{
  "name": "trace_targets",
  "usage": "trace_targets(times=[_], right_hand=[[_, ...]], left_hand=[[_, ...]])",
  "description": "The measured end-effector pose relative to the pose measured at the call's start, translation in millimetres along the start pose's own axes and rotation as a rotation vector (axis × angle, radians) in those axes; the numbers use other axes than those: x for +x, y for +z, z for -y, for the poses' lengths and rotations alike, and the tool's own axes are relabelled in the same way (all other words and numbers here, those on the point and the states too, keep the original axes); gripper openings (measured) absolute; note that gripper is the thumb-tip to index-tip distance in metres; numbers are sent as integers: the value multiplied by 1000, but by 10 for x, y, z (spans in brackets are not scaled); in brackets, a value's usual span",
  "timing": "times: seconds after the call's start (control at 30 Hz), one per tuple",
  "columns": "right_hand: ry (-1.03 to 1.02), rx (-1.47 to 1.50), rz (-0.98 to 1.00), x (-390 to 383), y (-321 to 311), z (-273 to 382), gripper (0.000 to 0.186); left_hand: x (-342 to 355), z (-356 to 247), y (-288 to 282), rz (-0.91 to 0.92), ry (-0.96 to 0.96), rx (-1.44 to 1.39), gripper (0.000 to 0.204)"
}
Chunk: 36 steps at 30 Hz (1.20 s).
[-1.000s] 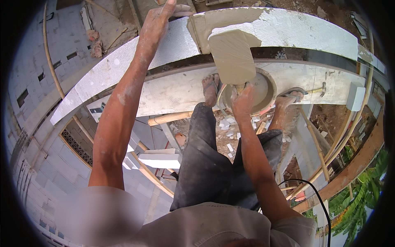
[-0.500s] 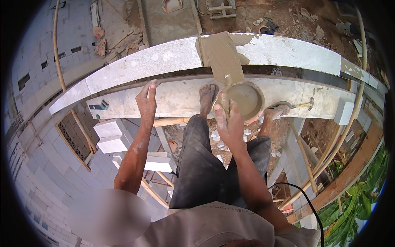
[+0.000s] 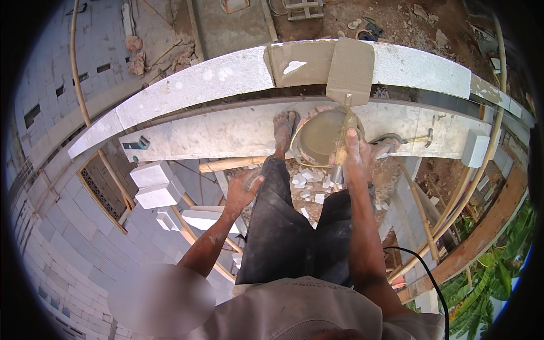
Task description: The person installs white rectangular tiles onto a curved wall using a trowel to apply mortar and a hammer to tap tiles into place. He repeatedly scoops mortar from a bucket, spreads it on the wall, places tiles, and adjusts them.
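Observation:
My right hand (image 3: 358, 158) is closed round the wooden handle of a trowel (image 3: 350, 71). Its wide, mortar-smeared blade points away from me, over the top of a curved row of white blocks (image 3: 198, 82). Left of the blade, a layer of wet grey mortar (image 3: 309, 59) covers part of that row, with one white patch showing through. A round bucket (image 3: 300, 148) holding grey mortar stands between my feet, partly hidden by the trowel handle. Near my left knee, my left hand (image 3: 242, 191) is loosely bent, thumb apart, and nothing shows in it.
My feet are on a pale, narrow plank (image 3: 209, 136). On it lie a hammer (image 3: 416, 140) at right and a teal-handled tool (image 3: 136, 145) at left. White blocks (image 3: 154, 184) sit below left; another block (image 3: 475, 148) stands at the plank's right end. Bamboo poles (image 3: 78, 68) flank the work.
The trowel has swung right along the block row, uncovering the mortar layer. My right hand has moved right. My left hand has dropped back toward my left knee. The bucket appears slightly shifted left.

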State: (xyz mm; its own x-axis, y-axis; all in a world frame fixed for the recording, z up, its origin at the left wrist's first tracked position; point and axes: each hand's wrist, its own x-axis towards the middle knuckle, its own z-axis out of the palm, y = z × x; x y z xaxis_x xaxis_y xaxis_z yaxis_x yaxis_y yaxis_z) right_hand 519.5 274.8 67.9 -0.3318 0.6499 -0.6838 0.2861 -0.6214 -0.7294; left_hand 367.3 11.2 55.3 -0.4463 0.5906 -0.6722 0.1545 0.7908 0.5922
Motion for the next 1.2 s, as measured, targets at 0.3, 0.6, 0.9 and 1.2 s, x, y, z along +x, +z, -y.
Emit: trace_targets(times=[0.3,0.6,0.9,1.2], right_hand=[[85,143,330,23,824,-390,52],[-169,-490,63,97,648,-199,51],[-144,-316,-52,275,-249,-13,47],[-109,-433,-118,708,-1558,374,54]], left_hand=[[-117,382,-32,107,-25,60,36],[-135,423,-151,134,-121,115,45],[-40,138,99,207,-74,169,46],[-105,-129,374,297,64,334,45]])
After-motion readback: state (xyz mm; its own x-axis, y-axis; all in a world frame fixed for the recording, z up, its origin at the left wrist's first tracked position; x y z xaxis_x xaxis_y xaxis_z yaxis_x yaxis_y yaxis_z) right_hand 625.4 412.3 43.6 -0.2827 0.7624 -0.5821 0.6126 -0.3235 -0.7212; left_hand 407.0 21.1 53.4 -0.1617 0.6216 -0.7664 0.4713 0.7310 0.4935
